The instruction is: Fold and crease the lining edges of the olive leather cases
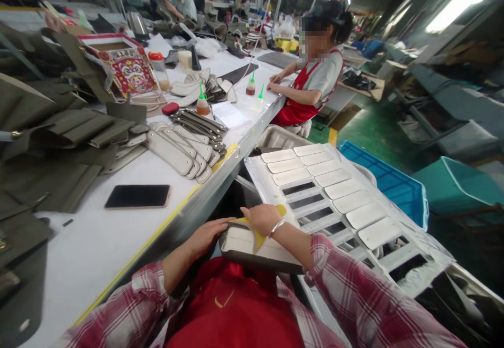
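In front of my red apron, my left hand (205,239) grips the left end of a dark olive, box-like piece with a cream panel (236,239) on its upper face. A fine line runs along that panel. My right hand (264,219) lies over the piece, its fingers closed on a yellow cloth (260,239). Part of the cloth hangs down onto the cream panel, and another bit shows past the knuckles. My right forearm covers the piece's far right end. Just beyond it, a slotted white rack (311,225) bears several cream rounded panels (338,189).
On the white table (86,248) to my left lie a phone (137,196), stacked cream strips (169,151) and folded olive pieces (71,143). Green-tipped glue bottles (202,107) stand farther back. A blue crate (388,182) sits behind the rack. A co-worker in a red apron (299,101) sits along the table.
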`<state>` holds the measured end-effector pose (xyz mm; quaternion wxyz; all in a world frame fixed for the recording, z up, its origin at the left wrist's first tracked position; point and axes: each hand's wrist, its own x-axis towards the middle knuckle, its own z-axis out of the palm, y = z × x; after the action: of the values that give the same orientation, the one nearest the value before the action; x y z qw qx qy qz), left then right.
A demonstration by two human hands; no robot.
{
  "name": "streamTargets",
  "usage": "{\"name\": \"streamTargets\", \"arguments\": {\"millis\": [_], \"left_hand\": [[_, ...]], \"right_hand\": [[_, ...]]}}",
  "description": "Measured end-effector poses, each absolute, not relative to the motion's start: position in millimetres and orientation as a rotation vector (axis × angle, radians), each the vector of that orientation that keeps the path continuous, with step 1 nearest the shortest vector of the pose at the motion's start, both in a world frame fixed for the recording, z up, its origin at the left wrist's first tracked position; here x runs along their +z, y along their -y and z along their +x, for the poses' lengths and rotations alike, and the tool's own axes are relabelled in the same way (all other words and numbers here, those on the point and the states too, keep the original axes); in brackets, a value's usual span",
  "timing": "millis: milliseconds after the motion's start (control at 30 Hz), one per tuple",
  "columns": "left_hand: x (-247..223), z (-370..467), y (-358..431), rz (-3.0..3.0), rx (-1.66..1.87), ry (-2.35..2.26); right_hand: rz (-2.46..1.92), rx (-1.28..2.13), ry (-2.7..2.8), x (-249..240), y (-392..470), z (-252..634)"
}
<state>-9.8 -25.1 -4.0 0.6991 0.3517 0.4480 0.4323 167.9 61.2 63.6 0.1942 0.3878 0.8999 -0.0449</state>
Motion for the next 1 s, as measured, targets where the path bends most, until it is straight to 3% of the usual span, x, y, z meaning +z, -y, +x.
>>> {"name": "streamTargets", "arguments": {"millis": [167, 500, 800, 1000], "left_hand": [[5.7, -7.0, 19.2, 0.717, 0.862, -0.952], [19.9, 3.9, 16.9, 0.807, 0.779, -1.133], [32.6, 23.8, 21.1, 0.971, 0.846, -1.456], [17.4, 2.2, 29.2, 0.579, 0.864, -1.044]], "right_hand": [[1.313, -0.266, -2.432, 54.5, -65.5, 185.4], [1.302, -0.412, -2.396, 45.4, -73.8, 181.3], [1.111, -0.227, -2.598, 62.2, -69.5, 168.3], [1.259, -0.267, -2.507, 69.5, -71.6, 221.8]]}}
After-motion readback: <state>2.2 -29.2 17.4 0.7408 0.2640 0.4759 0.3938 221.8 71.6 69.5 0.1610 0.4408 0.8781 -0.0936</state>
